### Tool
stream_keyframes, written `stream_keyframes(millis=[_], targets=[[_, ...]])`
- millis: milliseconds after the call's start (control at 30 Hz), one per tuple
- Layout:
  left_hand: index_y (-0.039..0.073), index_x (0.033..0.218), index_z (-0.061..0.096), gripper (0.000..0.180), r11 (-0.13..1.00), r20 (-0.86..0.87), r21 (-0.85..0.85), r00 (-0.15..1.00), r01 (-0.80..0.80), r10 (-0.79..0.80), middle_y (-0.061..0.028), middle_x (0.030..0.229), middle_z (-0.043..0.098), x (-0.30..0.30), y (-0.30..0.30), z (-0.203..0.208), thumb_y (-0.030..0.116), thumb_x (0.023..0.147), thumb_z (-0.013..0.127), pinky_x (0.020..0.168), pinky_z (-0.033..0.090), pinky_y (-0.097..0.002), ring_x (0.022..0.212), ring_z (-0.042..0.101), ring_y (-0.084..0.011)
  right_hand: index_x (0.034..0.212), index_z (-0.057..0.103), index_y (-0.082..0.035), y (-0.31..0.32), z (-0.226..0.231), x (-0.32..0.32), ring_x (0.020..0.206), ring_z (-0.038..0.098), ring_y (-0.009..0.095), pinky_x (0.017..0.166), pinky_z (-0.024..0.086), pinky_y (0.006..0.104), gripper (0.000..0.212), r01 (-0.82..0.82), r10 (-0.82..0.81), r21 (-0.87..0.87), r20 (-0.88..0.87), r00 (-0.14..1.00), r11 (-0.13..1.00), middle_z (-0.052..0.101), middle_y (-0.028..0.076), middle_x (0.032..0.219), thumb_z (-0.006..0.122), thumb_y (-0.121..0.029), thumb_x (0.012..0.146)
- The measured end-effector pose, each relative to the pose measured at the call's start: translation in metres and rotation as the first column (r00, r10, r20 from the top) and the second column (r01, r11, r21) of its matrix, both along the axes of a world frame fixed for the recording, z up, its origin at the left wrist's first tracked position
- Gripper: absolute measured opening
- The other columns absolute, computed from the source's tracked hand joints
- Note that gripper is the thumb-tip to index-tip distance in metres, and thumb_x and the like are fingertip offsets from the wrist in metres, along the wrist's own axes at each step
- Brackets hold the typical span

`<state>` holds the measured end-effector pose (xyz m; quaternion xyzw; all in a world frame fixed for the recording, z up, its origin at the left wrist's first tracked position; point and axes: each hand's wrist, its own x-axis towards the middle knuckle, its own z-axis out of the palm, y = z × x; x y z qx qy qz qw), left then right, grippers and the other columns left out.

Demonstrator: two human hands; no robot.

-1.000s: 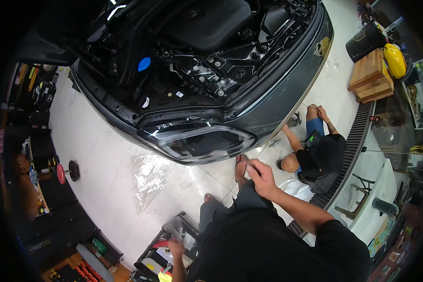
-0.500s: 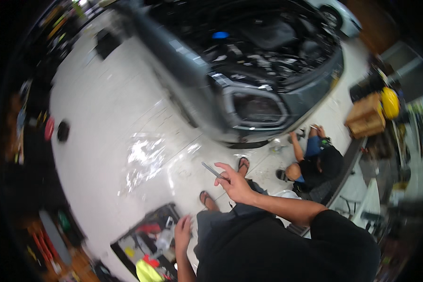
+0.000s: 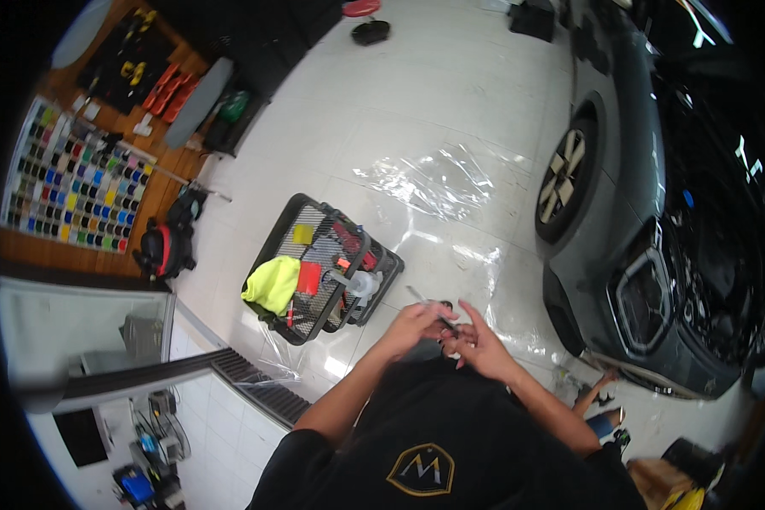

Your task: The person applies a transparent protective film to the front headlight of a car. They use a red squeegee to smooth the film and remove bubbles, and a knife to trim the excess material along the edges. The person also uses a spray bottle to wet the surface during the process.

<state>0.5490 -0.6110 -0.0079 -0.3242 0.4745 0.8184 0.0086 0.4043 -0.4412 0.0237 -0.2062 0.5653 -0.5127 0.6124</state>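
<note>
Both my hands meet in front of my black shirt, fingers bent and close together. My left hand (image 3: 418, 329) is closed around a slim grey stick-like tool (image 3: 416, 294), whose thin end points up and left beyond the fingers. From the other side, my right hand (image 3: 481, 347) pinches the dark end of the same tool, with its index finger raised. Exactly what the tool is, I cannot make out. Left of my hands stands a black mesh trolley (image 3: 321, 316). It carries a neon yellow cloth (image 3: 272, 285), a red flat card (image 3: 308, 277), a yellow block (image 3: 303, 234) and a clear bottle (image 3: 363, 284).
A dark grey car (image 3: 608, 204) with its engine bay uncovered stands on the right. Clear plastic film (image 3: 433, 183) lies on the pale tiled floor. A co-worker's arm (image 3: 593, 394) reaches toward the car's bumper. A colour sample board (image 3: 76, 183) is at far left.
My view has swung left, so the car now sits at the right and the trolley nearer the middle. My left hand has come up from beside the trolley to join the right at the tool.
</note>
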Motion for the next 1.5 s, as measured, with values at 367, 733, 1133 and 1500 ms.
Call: stream_keyframes(millis=[367,733,1133,1500], targets=[[0.003,0.109,0.070,0.035,0.611,0.415,-0.790,0.700,-0.039,0.582,-0.0190,0.087,0.070,0.216,-0.159,-0.115,0.035,0.104,0.058,0.072,0.056,-0.0442,0.083,0.071,-0.0370,0.137,0.059,-0.004,0.012,-0.022,0.000,0.092,0.070,0.017,0.073,0.057,0.0306,0.037,0.053,-0.047,0.174,-0.040,0.998,0.983,0.072,0.008,0.109,0.061,-0.012,0.101],[-0.001,0.138,0.057,0.062,0.345,0.526,-0.838,0.458,0.422,0.717,-0.0237,0.138,0.050,0.255,-0.229,-0.147,0.033,0.091,0.076,0.102,0.050,-0.0509,0.128,0.053,-0.0428,0.132,0.062,-0.001,-0.010,-0.027,0.034,0.087,0.071,0.019,0.070,0.056,0.0302,0.037,0.267,-0.149,0.318,-0.350,0.925,0.910,0.073,0.012,0.106,0.063,-0.015,0.098],[0.002,0.124,0.063,0.041,0.265,0.356,-0.923,0.880,0.278,0.315,-0.0195,0.124,0.062,0.255,-0.271,-0.133,0.013,0.086,0.075,0.102,0.048,-0.0485,0.119,0.056,-0.0404,0.134,0.062,0.000,-0.076,-0.023,0.128,0.082,0.069,0.016,0.071,0.055,0.0298,0.037,0.272,-0.175,0.359,-0.280,0.944,0.893,0.073,0.010,0.103,0.063,-0.013,0.099],[0.011,0.150,0.044,0.101,-0.047,0.728,-0.673,0.650,0.738,-0.220,-0.0163,0.140,0.054,0.203,-0.330,-0.187,0.018,0.063,0.094,0.105,0.048,-0.0526,0.131,0.051,-0.0378,0.131,0.064,-0.003,0.015,-0.051,0.165,0.075,0.068,0.013,0.062,0.053,0.0273,0.036,0.523,-0.357,0.397,-0.420,0.834,0.755,0.071,0.006,0.089,0.067,-0.016,0.098]])
